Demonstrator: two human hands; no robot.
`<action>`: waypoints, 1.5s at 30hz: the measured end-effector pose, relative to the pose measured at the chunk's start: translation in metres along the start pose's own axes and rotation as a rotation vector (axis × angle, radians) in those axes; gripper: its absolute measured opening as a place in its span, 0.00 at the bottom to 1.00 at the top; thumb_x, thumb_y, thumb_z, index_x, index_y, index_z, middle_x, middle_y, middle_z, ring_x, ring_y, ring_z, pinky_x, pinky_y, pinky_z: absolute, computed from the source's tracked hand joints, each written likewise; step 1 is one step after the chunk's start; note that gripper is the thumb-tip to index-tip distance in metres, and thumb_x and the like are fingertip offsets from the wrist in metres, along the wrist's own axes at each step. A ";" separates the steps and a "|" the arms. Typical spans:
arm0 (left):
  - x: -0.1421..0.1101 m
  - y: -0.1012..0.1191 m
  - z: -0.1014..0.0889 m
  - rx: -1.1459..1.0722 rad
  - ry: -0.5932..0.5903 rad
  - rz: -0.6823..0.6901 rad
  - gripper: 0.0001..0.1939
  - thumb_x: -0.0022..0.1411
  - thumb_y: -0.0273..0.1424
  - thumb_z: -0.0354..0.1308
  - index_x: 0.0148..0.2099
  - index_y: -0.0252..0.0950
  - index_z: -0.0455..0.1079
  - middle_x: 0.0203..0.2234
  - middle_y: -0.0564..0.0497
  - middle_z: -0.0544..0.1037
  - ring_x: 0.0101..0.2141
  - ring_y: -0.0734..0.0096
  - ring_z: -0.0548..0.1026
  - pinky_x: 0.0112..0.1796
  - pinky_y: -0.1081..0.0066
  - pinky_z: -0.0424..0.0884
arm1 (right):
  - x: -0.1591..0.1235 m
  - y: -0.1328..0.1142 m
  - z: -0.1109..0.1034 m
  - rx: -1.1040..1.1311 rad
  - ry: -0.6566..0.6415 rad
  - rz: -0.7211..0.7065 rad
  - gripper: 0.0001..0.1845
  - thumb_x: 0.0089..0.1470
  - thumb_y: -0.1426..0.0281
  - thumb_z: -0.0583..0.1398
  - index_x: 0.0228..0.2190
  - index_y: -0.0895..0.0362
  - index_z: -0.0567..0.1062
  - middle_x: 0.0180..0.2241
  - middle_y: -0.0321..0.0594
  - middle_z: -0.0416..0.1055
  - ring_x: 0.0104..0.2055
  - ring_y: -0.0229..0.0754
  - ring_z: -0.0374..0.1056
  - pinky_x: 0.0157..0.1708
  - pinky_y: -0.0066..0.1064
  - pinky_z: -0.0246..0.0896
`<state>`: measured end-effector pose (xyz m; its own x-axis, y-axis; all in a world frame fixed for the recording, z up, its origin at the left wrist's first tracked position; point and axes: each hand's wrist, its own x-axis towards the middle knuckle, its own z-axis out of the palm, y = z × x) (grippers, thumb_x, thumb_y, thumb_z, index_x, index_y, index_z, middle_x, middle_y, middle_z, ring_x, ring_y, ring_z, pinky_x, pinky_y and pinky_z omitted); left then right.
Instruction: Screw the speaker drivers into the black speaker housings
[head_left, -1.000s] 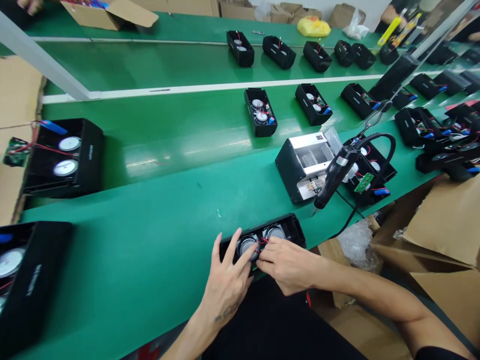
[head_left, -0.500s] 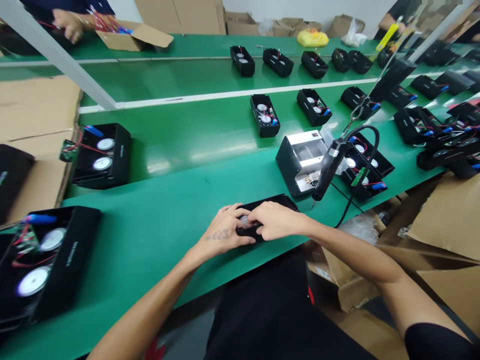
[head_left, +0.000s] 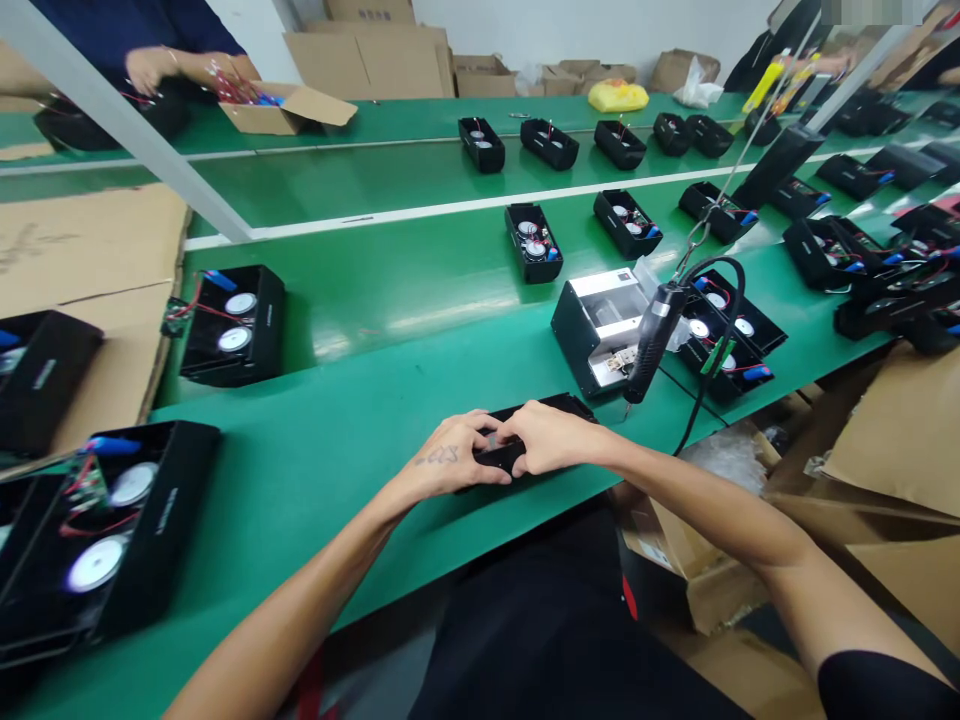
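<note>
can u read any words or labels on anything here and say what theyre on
Nothing can be quoted for certain.
Tattoo on the left hand: dark letters, too blurred to quote.
Printed mark on the black speaker housing: too small to read.
Print on the flattened cardboard: too blurred to read.
</note>
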<state>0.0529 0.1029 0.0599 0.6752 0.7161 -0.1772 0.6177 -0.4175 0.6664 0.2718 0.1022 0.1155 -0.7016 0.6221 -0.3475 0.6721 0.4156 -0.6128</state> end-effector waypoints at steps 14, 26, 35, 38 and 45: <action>-0.008 -0.003 0.008 0.044 0.027 0.090 0.11 0.60 0.46 0.75 0.36 0.46 0.86 0.54 0.52 0.84 0.62 0.48 0.76 0.63 0.50 0.68 | -0.010 0.001 0.038 -0.386 0.130 -0.123 0.14 0.59 0.70 0.68 0.47 0.61 0.84 0.37 0.50 0.85 0.38 0.53 0.80 0.42 0.42 0.68; -0.056 0.001 0.081 0.436 0.433 0.306 0.12 0.54 0.36 0.79 0.35 0.42 0.79 0.54 0.53 0.85 0.71 0.38 0.66 0.69 0.42 0.59 | -0.091 0.124 0.011 0.062 1.495 0.474 0.26 0.63 0.57 0.67 0.57 0.55 0.75 0.50 0.51 0.81 0.50 0.56 0.79 0.54 0.55 0.76; -0.059 -0.002 0.087 0.312 0.504 0.289 0.06 0.61 0.34 0.71 0.38 0.43 0.78 0.55 0.55 0.86 0.73 0.43 0.63 0.73 0.45 0.53 | -0.076 0.116 0.030 0.646 1.563 0.081 0.12 0.59 0.64 0.66 0.42 0.52 0.71 0.19 0.23 0.67 0.18 0.37 0.64 0.24 0.34 0.66; -0.057 -0.005 0.088 0.325 0.553 0.263 0.02 0.66 0.34 0.66 0.38 0.44 0.77 0.53 0.55 0.86 0.74 0.47 0.63 0.73 0.45 0.54 | -0.081 0.106 0.004 0.743 1.712 -0.056 0.13 0.61 0.64 0.66 0.44 0.50 0.69 0.18 0.20 0.64 0.15 0.34 0.60 0.21 0.31 0.61; -0.048 -0.010 0.090 0.387 0.612 0.224 0.06 0.68 0.37 0.60 0.37 0.49 0.78 0.51 0.57 0.86 0.71 0.45 0.68 0.68 0.41 0.63 | -0.068 0.098 -0.048 0.573 1.734 -0.040 0.16 0.61 0.59 0.68 0.44 0.51 0.69 0.20 0.23 0.68 0.18 0.37 0.64 0.29 0.36 0.69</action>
<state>0.0511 0.0224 -0.0031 0.5262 0.7270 0.4411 0.6659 -0.6749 0.3178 0.3965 0.1326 0.1136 0.5470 0.6807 0.4873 0.2469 0.4251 -0.8708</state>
